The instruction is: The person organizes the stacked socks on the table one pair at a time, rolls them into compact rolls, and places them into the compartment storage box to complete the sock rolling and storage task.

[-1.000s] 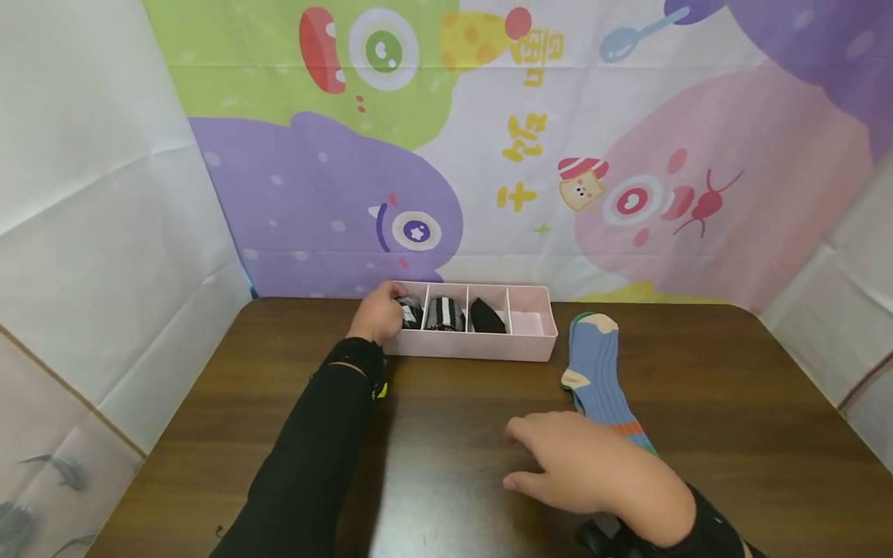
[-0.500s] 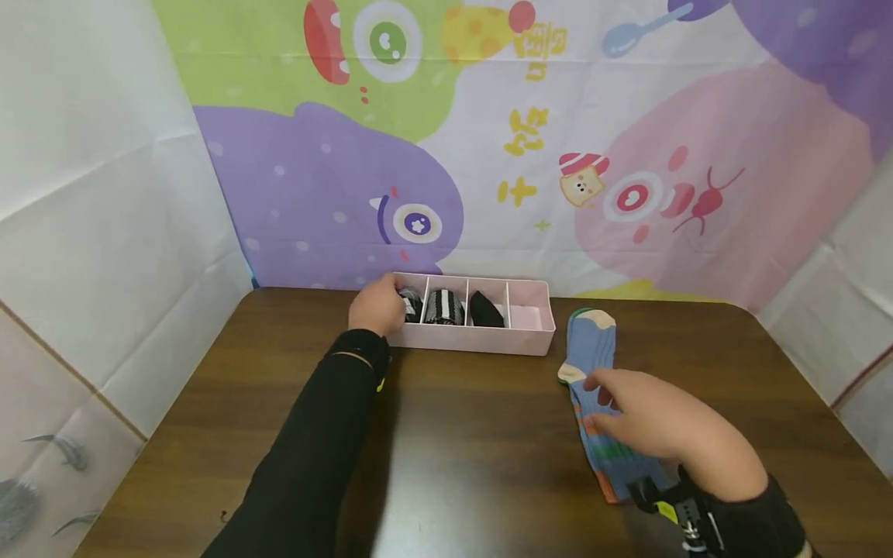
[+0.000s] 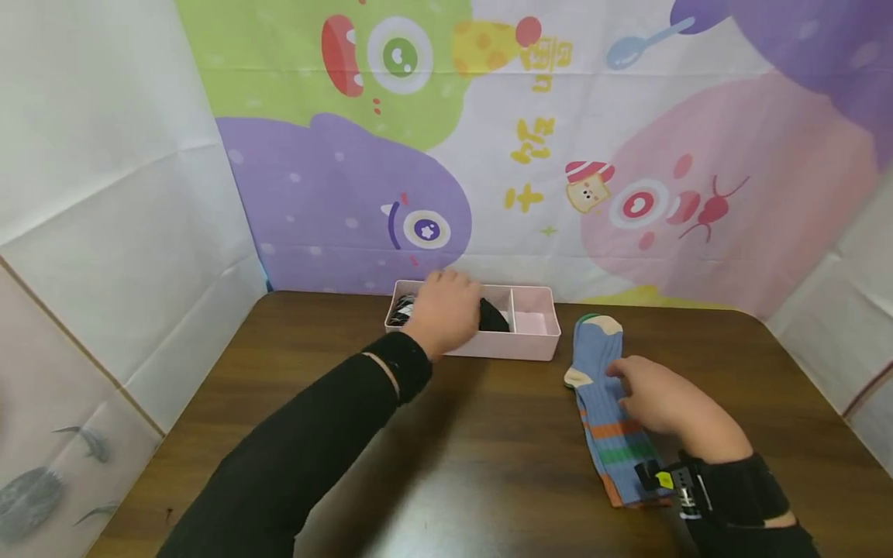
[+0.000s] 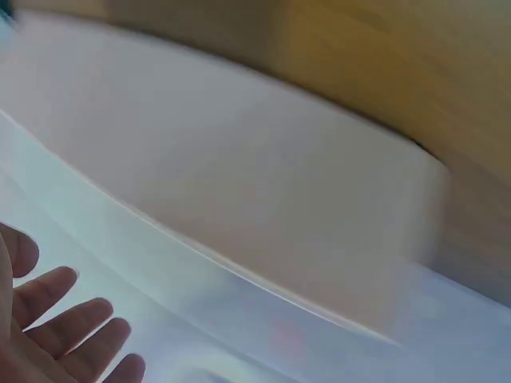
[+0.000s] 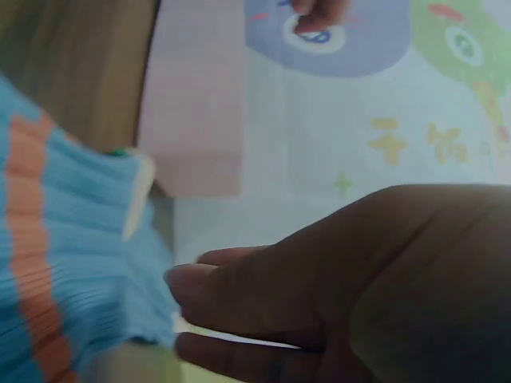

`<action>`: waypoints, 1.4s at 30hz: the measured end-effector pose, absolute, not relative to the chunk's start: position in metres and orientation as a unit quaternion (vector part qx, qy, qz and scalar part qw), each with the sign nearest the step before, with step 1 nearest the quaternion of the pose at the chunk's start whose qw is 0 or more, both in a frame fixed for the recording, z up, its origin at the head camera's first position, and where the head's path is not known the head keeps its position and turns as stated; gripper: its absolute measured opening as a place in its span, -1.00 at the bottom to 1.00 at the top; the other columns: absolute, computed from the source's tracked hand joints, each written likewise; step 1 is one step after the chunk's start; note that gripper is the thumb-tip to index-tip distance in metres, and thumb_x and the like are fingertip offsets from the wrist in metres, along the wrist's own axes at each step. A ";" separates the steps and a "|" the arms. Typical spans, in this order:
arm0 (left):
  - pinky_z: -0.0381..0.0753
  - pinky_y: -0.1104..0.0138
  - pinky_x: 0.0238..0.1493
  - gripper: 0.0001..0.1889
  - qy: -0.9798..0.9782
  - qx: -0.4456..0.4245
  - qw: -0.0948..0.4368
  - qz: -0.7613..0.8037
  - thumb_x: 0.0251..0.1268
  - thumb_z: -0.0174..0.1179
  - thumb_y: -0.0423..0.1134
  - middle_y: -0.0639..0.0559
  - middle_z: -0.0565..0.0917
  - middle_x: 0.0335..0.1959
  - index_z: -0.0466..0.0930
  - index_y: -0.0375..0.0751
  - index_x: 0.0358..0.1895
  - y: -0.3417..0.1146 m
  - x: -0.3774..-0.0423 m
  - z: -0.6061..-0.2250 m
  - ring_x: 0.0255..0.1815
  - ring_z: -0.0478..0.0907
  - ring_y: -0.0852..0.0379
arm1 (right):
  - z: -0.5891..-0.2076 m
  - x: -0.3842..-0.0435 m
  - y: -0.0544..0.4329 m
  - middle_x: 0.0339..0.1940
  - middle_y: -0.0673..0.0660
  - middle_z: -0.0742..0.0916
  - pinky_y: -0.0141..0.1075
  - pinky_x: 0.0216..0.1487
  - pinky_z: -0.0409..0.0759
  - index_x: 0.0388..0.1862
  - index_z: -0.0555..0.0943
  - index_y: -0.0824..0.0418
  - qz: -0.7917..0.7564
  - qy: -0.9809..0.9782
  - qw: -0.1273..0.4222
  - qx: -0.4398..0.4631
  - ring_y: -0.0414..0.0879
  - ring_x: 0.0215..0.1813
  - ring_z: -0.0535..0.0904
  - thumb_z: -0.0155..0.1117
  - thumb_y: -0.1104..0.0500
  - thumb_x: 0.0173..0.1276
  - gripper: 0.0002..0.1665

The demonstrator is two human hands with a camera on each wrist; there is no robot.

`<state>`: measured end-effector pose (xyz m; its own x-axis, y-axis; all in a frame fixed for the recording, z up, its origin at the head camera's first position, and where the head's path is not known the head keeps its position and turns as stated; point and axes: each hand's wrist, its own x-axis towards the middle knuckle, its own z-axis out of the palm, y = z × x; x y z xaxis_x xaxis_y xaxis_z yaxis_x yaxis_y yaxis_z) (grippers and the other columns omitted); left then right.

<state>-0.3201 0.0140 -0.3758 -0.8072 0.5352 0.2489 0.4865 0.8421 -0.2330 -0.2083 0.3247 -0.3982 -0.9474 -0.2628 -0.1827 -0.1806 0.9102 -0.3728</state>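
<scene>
A pink box with compartments (image 3: 502, 347) stands at the back of the table. My left hand (image 3: 448, 311) is over its middle and covers the second compartment; in the left wrist view its fingers (image 4: 88, 323) are spread, with nothing between them. A patterned black-and-white bundle (image 3: 401, 311) sits in the leftmost compartment, and a black folded cloth bundle (image 3: 492, 316) in the third. A pair of blue socks (image 3: 598, 411) with orange and green stripes lies flat to the right. My right hand (image 3: 666, 399) is at the socks' right edge, fingers loosely bent, gripping nothing; contact is unclear.
The brown wooden table (image 3: 502, 449) has rounded back corners. A cartoon-printed cloth (image 3: 391, 186) hangs right behind the box. White sheeting (image 3: 125, 201) hangs along the left side.
My left hand has left the box's left end and moved right over its middle. The right hand has moved right and forward to the socks, and more of their stripes shows.
</scene>
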 end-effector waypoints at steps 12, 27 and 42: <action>0.26 0.28 0.42 -0.55 -0.819 -0.550 0.005 0.162 0.58 -0.02 0.20 0.22 0.52 0.31 0.49 0.19 0.38 0.112 -0.198 -0.418 0.38 0.40 0.21 | -0.432 -0.222 0.340 0.34 0.57 0.48 0.30 0.28 0.38 0.38 0.39 0.57 -0.190 0.966 0.096 -0.145 0.48 0.37 0.39 0.31 0.38 0.38 -0.36; -0.05 0.36 0.54 -0.43 -0.774 -0.602 -0.093 0.172 0.61 -0.03 0.16 0.30 0.23 0.56 0.25 0.25 0.59 0.126 -0.186 -0.432 0.59 0.03 0.33 | -0.442 -0.225 0.337 0.54 0.56 0.25 0.35 0.37 0.22 0.49 0.33 0.49 -0.209 0.958 0.127 -0.151 0.52 0.51 0.16 0.27 0.41 0.36 -0.28; 0.17 0.30 0.49 -0.51 -0.787 -0.585 -0.119 0.153 0.56 0.03 0.20 0.36 0.40 0.40 0.39 0.31 0.47 0.132 -0.181 -0.433 0.54 0.15 0.28 | -0.437 -0.224 0.335 0.45 0.57 0.38 0.34 0.35 0.26 0.40 0.43 0.51 -0.200 0.959 0.113 -0.167 0.53 0.46 0.24 0.33 0.37 0.30 -0.32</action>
